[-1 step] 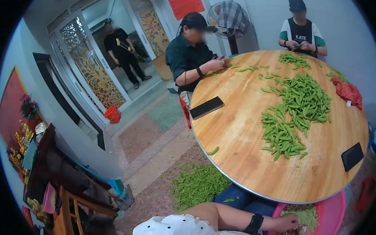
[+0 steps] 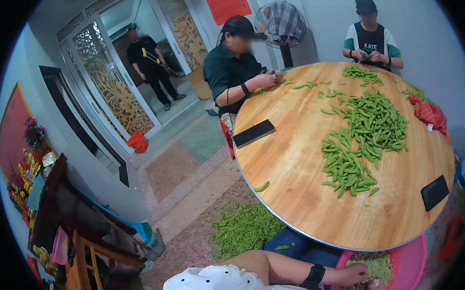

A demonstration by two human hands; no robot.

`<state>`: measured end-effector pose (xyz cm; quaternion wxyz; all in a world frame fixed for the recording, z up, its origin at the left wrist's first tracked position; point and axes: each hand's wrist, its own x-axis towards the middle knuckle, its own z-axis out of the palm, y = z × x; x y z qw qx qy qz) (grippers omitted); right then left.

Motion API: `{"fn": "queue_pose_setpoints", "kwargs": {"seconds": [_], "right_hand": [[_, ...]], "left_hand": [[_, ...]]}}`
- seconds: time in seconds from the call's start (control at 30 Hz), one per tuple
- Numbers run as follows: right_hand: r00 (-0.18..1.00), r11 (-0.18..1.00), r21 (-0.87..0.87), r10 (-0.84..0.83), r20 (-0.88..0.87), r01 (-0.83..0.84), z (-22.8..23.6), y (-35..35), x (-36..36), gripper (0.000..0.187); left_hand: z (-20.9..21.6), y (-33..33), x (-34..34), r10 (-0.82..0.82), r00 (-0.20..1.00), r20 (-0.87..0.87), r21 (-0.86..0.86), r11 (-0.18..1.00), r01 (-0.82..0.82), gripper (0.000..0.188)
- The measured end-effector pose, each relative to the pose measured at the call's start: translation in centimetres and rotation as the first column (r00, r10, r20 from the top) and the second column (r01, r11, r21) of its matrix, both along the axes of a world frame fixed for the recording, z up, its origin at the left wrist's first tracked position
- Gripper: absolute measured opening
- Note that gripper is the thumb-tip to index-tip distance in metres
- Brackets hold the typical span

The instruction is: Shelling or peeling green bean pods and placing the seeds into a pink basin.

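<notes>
My left hand (image 2: 355,274) hangs over a pink basin (image 2: 416,264) at the lower right, its fingers curled inward. What they hold, if anything, is hidden. Pale green shelled beans (image 2: 379,264) lie in the basin below it. A small bit of skin at the bottom edge, beside my left hand, looks like part of my right hand (image 2: 374,284); its fingers are hidden. A dark band circles my left wrist, and the sleeve is white with black dots. On the round wooden table (image 2: 296,183) rests a large heap of green bean pods (image 2: 374,126).
Two people sit at the table's far side, handling small things; another stands in the doorway. Two dark phones (image 2: 254,133) (image 2: 435,193) and a red cloth (image 2: 429,114) lie on the table. Many pods (image 2: 241,225) cover the floor at left. A wooden chair (image 2: 87,270) stands lower left.
</notes>
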<state>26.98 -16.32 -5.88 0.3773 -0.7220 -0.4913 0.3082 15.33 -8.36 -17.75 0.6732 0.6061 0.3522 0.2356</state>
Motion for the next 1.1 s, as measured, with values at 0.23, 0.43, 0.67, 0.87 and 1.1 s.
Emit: {"fn": "queue_pose_setpoints", "kwargs": {"seconds": [0.23, 0.43, 0.67, 0.87, 1.1], "right_hand": [[0.991, 0.989, -0.07, -0.129, 0.046, 0.132, 1.7, -0.8, 0.2, 0.026], [0.948, 0.989, 0.029, -0.132, -0.29, 0.147, 4.6, 0.6, -4.4, 0.027], [0.926, 0.992, -0.122, -0.083, -0.368, 0.04, 3.8, 0.3, -2.9, 0.027], [0.818, 0.973, -0.226, -0.17, -0.55, 0.051, 0.6, 0.0, -1.5, 0.025], [0.966, 0.954, -0.194, -0.246, -0.075, 0.228, -1.1, -0.3, -0.1, 0.02]], "left_hand": [[-2.2, 0.4, 1.5, 0.094, 0.995, -0.035, 0.187, 0.979, -0.086, 0.013], [-0.5, 0.4, 1.9, 0.042, 0.998, -0.056, 0.172, 0.985, -0.032, 0.015], [4.2, 0.3, -2.2, -0.051, 0.976, -0.211, 0.239, 0.966, 0.103, 0.02], [4.1, 0.3, -1.9, -0.051, 0.973, -0.224, 0.54, 0.825, 0.167, 0.018], [6.2, 0.6, -1.7, -0.11, 0.966, -0.233, 0.229, 0.959, 0.165, 0.016]]}}
